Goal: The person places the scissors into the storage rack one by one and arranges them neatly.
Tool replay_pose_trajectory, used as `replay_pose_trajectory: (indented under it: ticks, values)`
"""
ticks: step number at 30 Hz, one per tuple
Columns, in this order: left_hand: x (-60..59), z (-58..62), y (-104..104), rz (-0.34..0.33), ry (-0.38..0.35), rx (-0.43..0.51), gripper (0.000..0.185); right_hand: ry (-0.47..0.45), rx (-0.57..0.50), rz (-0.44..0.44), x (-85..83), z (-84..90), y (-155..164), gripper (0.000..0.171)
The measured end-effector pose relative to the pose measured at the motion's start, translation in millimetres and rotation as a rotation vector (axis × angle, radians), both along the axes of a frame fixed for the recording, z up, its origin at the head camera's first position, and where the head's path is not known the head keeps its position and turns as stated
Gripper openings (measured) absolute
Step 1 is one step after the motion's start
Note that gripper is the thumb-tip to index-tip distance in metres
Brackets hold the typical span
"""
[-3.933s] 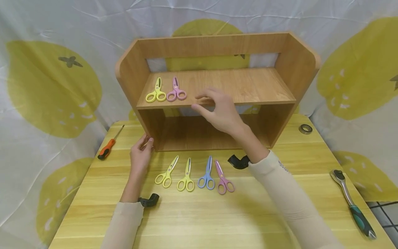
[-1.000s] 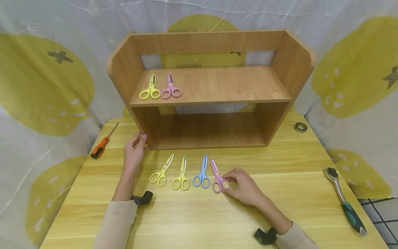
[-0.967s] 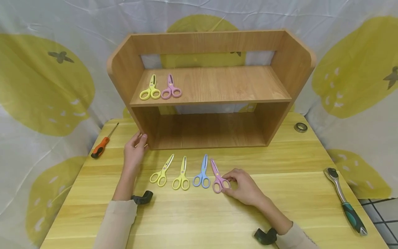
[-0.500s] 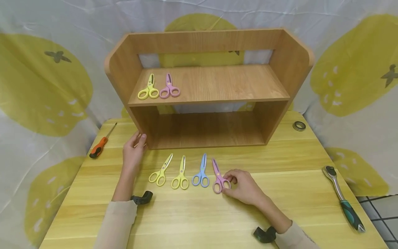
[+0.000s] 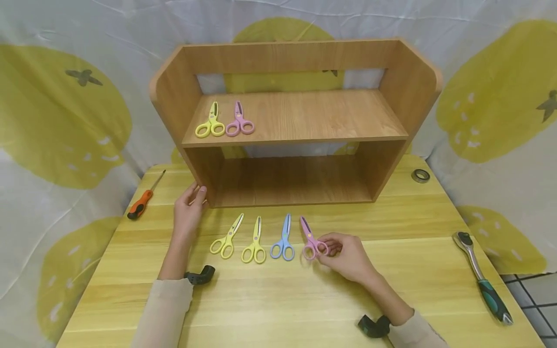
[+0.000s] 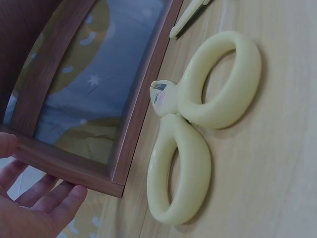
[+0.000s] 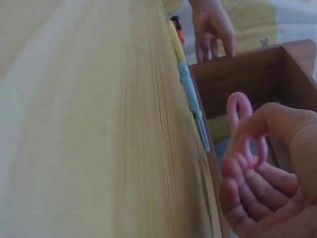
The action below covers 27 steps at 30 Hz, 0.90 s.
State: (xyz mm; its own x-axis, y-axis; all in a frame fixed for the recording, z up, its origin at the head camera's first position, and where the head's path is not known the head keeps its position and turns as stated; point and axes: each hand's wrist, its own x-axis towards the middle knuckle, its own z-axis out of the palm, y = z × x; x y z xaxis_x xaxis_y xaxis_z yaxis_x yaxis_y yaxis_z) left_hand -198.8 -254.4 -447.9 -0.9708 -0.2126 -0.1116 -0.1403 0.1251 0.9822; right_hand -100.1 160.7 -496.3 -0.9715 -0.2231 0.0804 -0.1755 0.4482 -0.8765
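A shelf (image 5: 304, 116) stands on the far part of the worktop (image 5: 278, 304), with two pairs of scissors (image 5: 212, 123) at its upper left. Before it, three more pairs (image 5: 256, 239) lie in a row, a fourth pair (image 5: 310, 236) to their right. Screwdriver (image 5: 143, 199) left; tape (image 5: 420, 181) far right; wrench (image 5: 484, 286) right.

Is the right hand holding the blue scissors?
No, the right hand pinches pink scissors by a handle, while the blue scissors lie on the table.

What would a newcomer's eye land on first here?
Probably the wooden shelf at the back of the table, with yellow scissors and pink scissors on its upper board. Next, the right hand in front, pinching another pink pair beside a blue pair and two yellow pairs.
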Motion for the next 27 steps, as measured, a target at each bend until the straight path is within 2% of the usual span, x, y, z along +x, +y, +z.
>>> replay_pose_trajectory:
  ticks: [4, 9, 14, 21, 27]
  values:
    - [2.2, 5.4, 3.3, 0.001, -0.001, 0.003, 0.060, -0.025, -0.100, -0.017, 1.4, 6.8, -0.9, 0.034]
    - [0.3, -0.9, 1.0, -0.007, 0.002, -0.011, 0.062, 0.018, -0.168, -0.044, 3.5, 24.1, 0.2, 0.035]
    - [-2.6, -8.3, -1.5, 0.002, 0.020, -0.011, 0.063, 0.154, -0.224, -0.029, -2.4, 59.0, 4.5, 0.034]
    - [-3.0, -9.6, -0.5, 0.018, 0.020, -0.008, 0.064, 0.362, -0.332, -0.006, -18.5, 113.1, 4.5, 0.037]
    - [-2.5, -8.7, 0.0, 0.016, 0.022, -0.012, 0.063, 0.485, -0.325, -0.041, -41.9, 154.3, -4.8, 0.036]
